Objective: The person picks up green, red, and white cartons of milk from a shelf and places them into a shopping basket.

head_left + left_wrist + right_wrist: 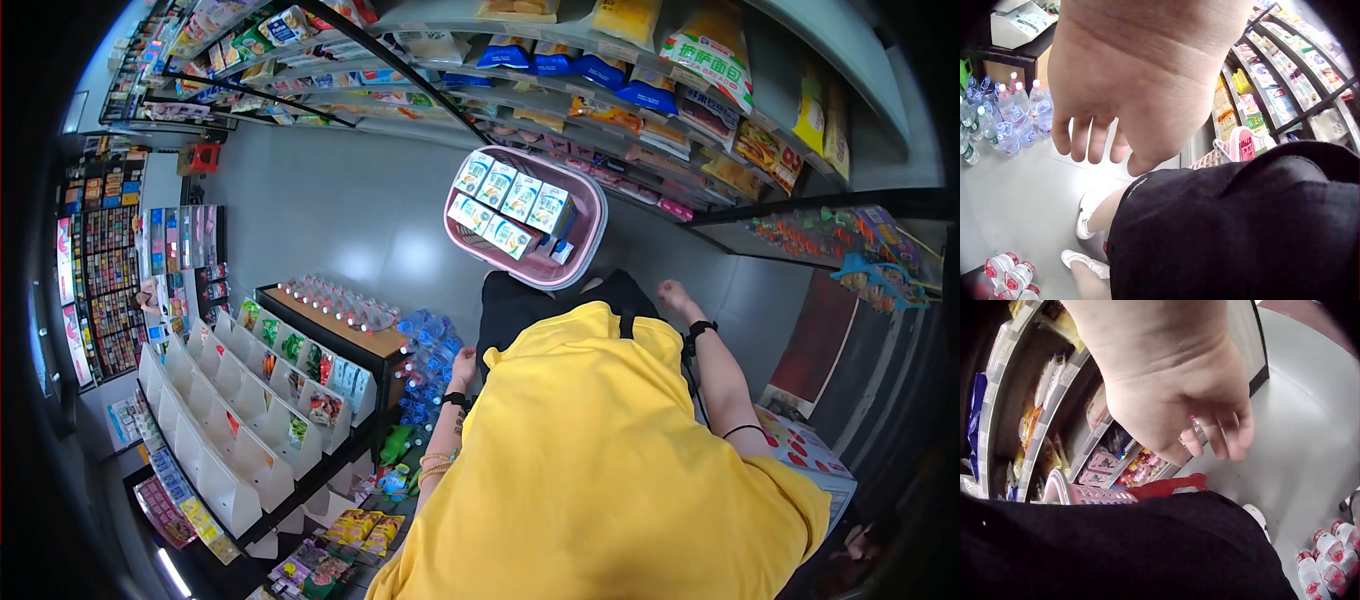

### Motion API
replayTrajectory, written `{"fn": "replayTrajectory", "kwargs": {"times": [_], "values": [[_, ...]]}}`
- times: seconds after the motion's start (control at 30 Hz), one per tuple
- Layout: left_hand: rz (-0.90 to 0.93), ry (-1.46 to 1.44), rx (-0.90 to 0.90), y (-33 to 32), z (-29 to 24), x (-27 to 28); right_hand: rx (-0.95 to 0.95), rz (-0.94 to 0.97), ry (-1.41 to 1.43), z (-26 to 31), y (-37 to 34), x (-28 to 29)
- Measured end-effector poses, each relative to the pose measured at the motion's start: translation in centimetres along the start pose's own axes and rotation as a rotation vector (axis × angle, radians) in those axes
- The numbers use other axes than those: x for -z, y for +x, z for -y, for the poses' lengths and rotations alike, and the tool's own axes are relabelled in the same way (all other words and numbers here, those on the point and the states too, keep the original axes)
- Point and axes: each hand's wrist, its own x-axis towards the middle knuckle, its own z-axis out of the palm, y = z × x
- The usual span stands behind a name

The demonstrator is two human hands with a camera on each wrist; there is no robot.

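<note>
I see both arms [722,375] lowered at the sides — left hand [464,366] hanging loose, right hand [678,297] a little farther forward — fingers [1099,142] gently bent on each.

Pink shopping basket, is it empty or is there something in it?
Not empty: in the head view, the pink shopping basket has white printed cartons in rows inside.

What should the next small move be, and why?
I'd probably bring the left grip and right grip toward opposite sides of the pink basket: both seem empty and relaxed, neither touches it, and it sits just ahead, loaded with white cartons.
</note>
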Motion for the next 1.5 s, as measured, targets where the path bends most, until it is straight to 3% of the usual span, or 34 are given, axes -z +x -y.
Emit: {"fn": "replayTrajectory", "kwargs": {"times": [0.2, 0.4, 0.5, 0.7, 0.77, 0.83, 0.9, 1.1, 1.2, 1.37, 1.5], "values": [[0.016, -0.064, 0.012, -0.9, 0.9, -1.4, 0.034, 0.007, -0.06, 6.3, 0.6, 1.0], [-0.007, -0.193, -0.023, -3.5, 0.2, -3.1, 0.081, 0.105, -0.157, 9.0, 2.3, 1.0], [-0.022, -0.238, 0.007, -3.0, 2.8, -4.0, 0.336, 0.077, -0.282, 12.7, 3.8, -0.3], [-0.091, -0.484, 0.112, -5.0, 5.0, -5.4, 0.848, 0.058, -0.596, 31.1, 0.1, -6.4], [-0.072, -0.641, 0.151, -4.9, 8.2, -6.1, 0.866, 0.087, -0.683, 34.9, 0.2, -9.5], [-0.1, -0.507, 0.152, -7.4, 6.5, -5.9, 0.805, -0.023, -0.806, 37.6, -0.9, -13.4], [-0.149, -0.285, 0.158, -11.6, 1.8, -4.9, 0.734, -0.11, -0.912, 38.5, -0.7, -15.9], [-0.168, -0.472, 0.263, -15.1, 7.1, -7.4, 0.601, -0.219, -0.998, 37.7, 0.7, -19.6], [-0.185, -0.561, 0.324, -16.9, 8.0, -8.9, 0.699, -0.308, -1.005, 36.6, 1.1, -20.1], [-0.273, -0.567, 0.356, -19.8, 3.7, -7.9, 0.768, -0.316, -1.066, 36.3, 0.8, -19.7], [-0.24, -0.563, 0.257, -19.2, 6.1, -8.0, 0.847, -0.396, -1.115, 35.2, 1.4, -20.1]]}}
